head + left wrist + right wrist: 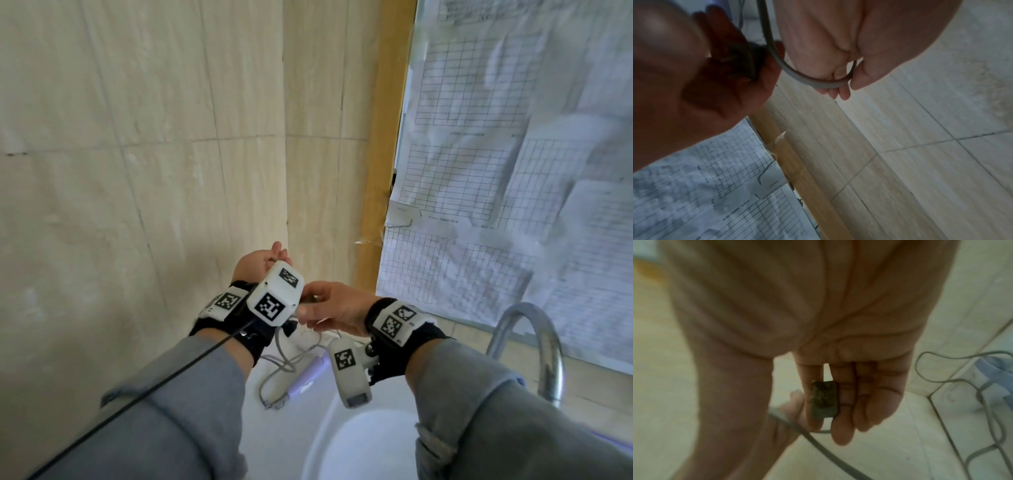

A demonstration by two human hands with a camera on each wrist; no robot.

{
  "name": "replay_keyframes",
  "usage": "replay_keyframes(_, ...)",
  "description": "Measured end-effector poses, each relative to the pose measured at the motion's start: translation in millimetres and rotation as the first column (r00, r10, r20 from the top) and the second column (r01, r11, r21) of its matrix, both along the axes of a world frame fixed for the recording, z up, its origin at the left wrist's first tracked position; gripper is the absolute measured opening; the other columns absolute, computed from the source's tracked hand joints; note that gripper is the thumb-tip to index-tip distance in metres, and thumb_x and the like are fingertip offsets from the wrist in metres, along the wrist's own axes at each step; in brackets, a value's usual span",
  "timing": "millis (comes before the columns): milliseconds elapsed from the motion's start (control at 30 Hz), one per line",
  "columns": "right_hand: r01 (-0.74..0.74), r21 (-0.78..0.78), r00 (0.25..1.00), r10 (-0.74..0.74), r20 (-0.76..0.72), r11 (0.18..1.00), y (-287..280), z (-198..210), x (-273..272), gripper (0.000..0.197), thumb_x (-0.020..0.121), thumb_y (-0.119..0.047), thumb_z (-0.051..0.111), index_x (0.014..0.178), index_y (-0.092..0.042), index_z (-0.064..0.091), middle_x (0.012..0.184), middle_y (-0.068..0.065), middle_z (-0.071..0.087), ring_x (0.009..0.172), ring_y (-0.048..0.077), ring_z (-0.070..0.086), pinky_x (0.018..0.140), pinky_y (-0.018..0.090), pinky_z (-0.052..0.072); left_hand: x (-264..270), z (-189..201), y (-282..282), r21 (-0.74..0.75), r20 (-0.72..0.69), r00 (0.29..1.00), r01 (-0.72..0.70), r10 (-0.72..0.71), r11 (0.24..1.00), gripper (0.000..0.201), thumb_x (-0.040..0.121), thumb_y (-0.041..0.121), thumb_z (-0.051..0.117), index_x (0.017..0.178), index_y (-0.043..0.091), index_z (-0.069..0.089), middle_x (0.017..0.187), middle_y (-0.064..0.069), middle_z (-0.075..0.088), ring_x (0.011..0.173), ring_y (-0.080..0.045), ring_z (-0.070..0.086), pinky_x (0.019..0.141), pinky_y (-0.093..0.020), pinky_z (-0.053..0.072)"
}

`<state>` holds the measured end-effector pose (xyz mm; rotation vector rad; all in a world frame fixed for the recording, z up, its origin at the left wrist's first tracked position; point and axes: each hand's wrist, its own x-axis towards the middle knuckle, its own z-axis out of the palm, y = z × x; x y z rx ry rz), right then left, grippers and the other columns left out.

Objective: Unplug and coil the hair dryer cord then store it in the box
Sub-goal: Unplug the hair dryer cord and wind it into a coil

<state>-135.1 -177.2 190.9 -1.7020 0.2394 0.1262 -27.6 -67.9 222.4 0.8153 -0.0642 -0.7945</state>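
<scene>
The grey hair dryer cord [781, 65] runs up between my two hands near the tiled wall corner. My left hand [274, 255] pinches a bend of the cord [826, 85] between thumb and curled fingers. Just to its right, my right hand [308, 308] holds the dark plug [824, 400] against its fingers, with the thumb on the other side. More of the cord [284, 366] lies in loose loops on the white counter below the hands. It leads to the lavender hair dryer [308, 377], which also lies on the counter, partly hidden by my right wrist camera.
A white basin [363, 445] sits below my right arm. A chrome tap [544, 346] arches at the right. Gridded paper sheets [496, 154] hang on the right, with a wooden frame [380, 171] beside them. Beige tiled walls [137, 171] stand close ahead and to the left.
</scene>
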Motion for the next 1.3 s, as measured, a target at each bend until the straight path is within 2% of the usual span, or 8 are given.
replay_keyframes(200,0.161,-0.226,0.987,-0.156,0.040,0.961,13.8,0.5,16.9,0.010,0.085,-0.015,0.063,0.075,-0.013,0.062,0.051,-0.002,0.047,0.050,0.012,0.038,0.049,0.021,0.033,-5.2,-1.9,6.0,0.046,0.008,1.000,0.014,-0.014,0.999,0.036,0.099,0.008,0.028,0.130,-0.002,0.044,0.141,-0.009,0.050,0.116,-0.021,0.052,0.091,-0.028,0.039)
replay_keyframes(367,0.129,-0.433,0.992,-0.112,0.064,0.892,17.3,1.8,23.0,0.009,0.082,-0.036,0.065,0.080,-0.029,0.061,0.068,-0.010,0.053,0.060,0.007,0.047,0.057,0.021,0.041,-6.9,4.8,14.2,-0.080,0.001,0.998,-0.058,0.058,0.995,0.023,0.094,-0.004,0.028,0.089,-0.008,0.051,0.135,-0.017,0.051,0.085,-0.022,0.062,0.109,-0.034,0.040)
replay_keyframes(500,0.053,-0.416,0.998,-0.032,0.058,0.908,26.9,-2.2,27.9,0.028,0.088,-0.032,0.059,0.061,-0.034,0.069,0.060,-0.005,0.050,0.054,0.009,0.043,0.054,0.021,0.038,-1.5,10.0,14.4,-0.087,-0.125,0.992,-0.034,0.023,0.996,0.028,0.096,0.000,0.036,0.115,-0.002,0.056,0.145,-0.014,0.046,0.056,0.002,0.069,0.067,-0.012,0.057)
replay_keyframes(633,0.157,-0.227,0.985,-0.137,0.101,0.961,19.2,6.7,29.9,0.045,0.092,-0.038,0.052,0.052,-0.026,0.067,0.055,0.000,0.039,0.047,0.012,0.030,0.048,0.023,0.028,13.9,1.5,22.9,0.167,0.146,0.987,0.047,-0.072,0.985,0.055,0.099,0.038,0.031,0.138,0.002,0.041,0.144,-0.011,0.046,0.117,-0.022,0.054,0.105,-0.034,0.036)
replay_keyframes(800,0.403,-0.158,0.914,-0.390,0.109,0.901,5.0,17.5,37.8,0.038,0.091,-0.040,0.050,0.068,-0.013,0.061,0.049,0.000,0.040,0.039,0.011,0.028,0.041,0.017,0.024,-2.9,-11.9,23.2,0.678,0.568,0.636,-0.002,-0.522,0.735,0.075,0.084,0.069,0.031,0.129,0.015,0.057,0.136,-0.003,0.056,0.128,-0.017,0.047,0.109,-0.029,0.029)
replay_keyframes(1000,0.514,0.016,0.858,-0.514,0.016,0.858,2.8,19.1,48.2,0.033,0.084,-0.035,0.058,0.061,-0.011,0.063,0.035,-0.003,0.039,0.032,0.012,0.029,0.039,0.021,0.026,-8.2,-21.8,9.0,0.830,0.550,0.311,-0.105,-0.775,0.547,0.047,0.090,0.039,0.047,0.117,0.002,0.061,0.112,-0.009,0.064,0.105,-0.023,0.057,0.096,-0.034,0.042)
replay_keyframes(1133,0.452,0.189,0.882,-0.469,0.051,0.872,-0.8,22.8,46.3,0.028,0.086,-0.036,0.061,0.082,-0.009,0.064,0.047,0.000,0.046,0.040,0.012,0.037,0.041,0.022,0.037,-3.5,-30.9,5.2,0.612,0.628,0.615,-0.013,-0.477,0.790,0.024,0.096,0.006,0.041,0.081,0.005,0.059,0.069,-0.006,0.055,0.055,-0.009,0.060,0.064,-0.019,0.049)
replay_keyframes(1300,0.294,0.072,0.951,-0.299,0.075,0.953,-9.2,12.1,39.9,0.026,0.086,-0.043,0.059,0.099,-0.020,0.058,0.087,-0.002,0.065,0.080,0.014,0.056,0.076,0.028,0.045,9.8,-28.0,4.7,0.246,0.330,0.936,0.040,-0.123,0.969,0.027,0.101,0.012,0.032,0.083,0.007,0.052,0.036,0.007,0.042,0.036,-0.007,0.040,0.070,-0.021,0.044)
